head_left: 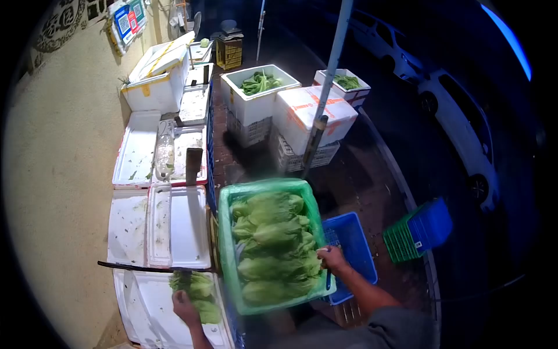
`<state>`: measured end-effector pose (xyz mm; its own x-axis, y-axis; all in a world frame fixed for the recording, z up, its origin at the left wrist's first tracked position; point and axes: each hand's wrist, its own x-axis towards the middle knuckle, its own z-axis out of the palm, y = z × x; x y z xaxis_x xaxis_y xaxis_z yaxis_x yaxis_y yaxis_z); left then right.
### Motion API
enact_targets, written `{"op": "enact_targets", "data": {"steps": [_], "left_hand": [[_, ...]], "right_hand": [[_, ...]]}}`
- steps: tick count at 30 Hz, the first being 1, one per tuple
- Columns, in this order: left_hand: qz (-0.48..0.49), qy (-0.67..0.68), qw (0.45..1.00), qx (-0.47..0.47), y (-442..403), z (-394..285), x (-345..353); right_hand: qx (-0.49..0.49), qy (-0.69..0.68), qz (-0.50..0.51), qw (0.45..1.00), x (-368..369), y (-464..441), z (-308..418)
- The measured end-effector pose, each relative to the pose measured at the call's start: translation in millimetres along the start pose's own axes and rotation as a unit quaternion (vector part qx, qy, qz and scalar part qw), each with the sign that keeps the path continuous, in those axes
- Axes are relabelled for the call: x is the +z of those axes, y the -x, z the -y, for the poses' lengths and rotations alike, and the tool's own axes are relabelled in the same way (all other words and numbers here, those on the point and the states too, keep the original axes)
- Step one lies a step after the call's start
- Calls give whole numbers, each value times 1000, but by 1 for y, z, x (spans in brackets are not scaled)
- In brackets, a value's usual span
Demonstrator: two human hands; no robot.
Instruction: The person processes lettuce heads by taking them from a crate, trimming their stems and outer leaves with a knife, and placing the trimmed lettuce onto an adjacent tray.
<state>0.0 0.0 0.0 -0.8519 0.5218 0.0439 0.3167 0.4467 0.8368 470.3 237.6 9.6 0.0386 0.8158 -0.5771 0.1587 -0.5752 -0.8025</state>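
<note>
In the head view, a green-lined box (225, 244) full of leafy lettuces (273, 232) stands in front of me; the heads lie in rows. My right hand (332, 260) is closed at the box's right rim. A small pale tip shows at its fingers and a dark narrow strip just below, but I cannot make out what it holds. At the lower left, my left hand (185, 308) is closed at the left side of some green lettuce heads (203, 302). These lie on a white foam tray (157, 302). Blur hides part of its fingertips.
White foam trays (131, 227) line the wall at left, with a plastic bottle (165, 148) among them. Foam boxes (314, 113), one with greens (260, 82), stand ahead beside a metal pole (334, 58). A blue crate (363, 250) and green baskets (400, 235) are at right.
</note>
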Motion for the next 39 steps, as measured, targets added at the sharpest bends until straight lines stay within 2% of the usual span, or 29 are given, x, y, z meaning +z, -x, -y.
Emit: {"op": "enact_targets", "data": {"steps": [2, 3, 5, 7, 8, 11, 12, 15, 16, 17, 19, 20, 22, 23, 24, 26, 29, 31, 32, 35, 39], "left_hand": [[30, -5, 1000, 6, -3, 6, 3], [57, 59, 997, -16, 99, -31, 58], [110, 3, 994, 5, 105, -38, 65], [201, 19, 979, -4, 134, -27, 93], [247, -39, 968, 4, 142, -32, 94], [254, -44, 966, 24, 175, -36, 119], [264, -65, 962, 9, 183, -32, 127], [262, -28, 965, -10, 194, -27, 136], [257, 5, 966, -20, 198, -33, 138], [256, 11, 966, -31, 202, -35, 142], [253, 24, 966, -55, 208, -44, 149], [253, 13, 966, -58, 212, -53, 151], [260, -5, 964, -50, 217, -19, 170], [265, -14, 963, -44, 217, -6, 176], [294, 1, 954, -59, 218, -20, 171], [324, -2, 943, -71, 214, -6, 170], [325, -19, 943, -63, 214, 14, 165], [322, -28, 945, -58, 206, 10, 145], [330, 20, 936, -119, 205, 19, 138], [294, -18, 949, -112, 206, 66, 116], [304, -62, 948, 68, 201, 66, 69]], "right_hand": [[5, -24, -66, 998, -4, -7, -13], [13, 5, -113, 994, -136, 2, -12], [39, -21, -150, 988, -159, -23, -54], [79, -30, -194, 977, -211, -39, -96], [102, -30, -191, 976, -221, -34, -107], [106, -41, -218, 969, -281, -48, -157], [52, -70, -225, 970, -289, -30, -149], [-111, 154, -285, 939, -323, -28, -185], [-13, 131, -296, 946, -341, -42, -210], [14, 134, -296, 946, -349, -39, -217], [67, 141, -295, 943, -358, -33, -225], [22, 210, -266, 941, -364, -28, -229], [-66, 338, -202, 917, -369, -13, -243], [-58, 327, -197, 922, -361, -4, -237], [-51, 317, -191, 928, -356, 3, -237], [65, 149, -229, 960, -308, 44, -193], [93, 284, -267, 916, -330, 5, -269], [106, 264, -315, 905, -300, 32, -219], [113, 251, -339, 900, -278, 46, -188], [67, 280, -331, 899, -263, 51, -175], [99, 255, -240, 932, -228, 56, -175]]}}
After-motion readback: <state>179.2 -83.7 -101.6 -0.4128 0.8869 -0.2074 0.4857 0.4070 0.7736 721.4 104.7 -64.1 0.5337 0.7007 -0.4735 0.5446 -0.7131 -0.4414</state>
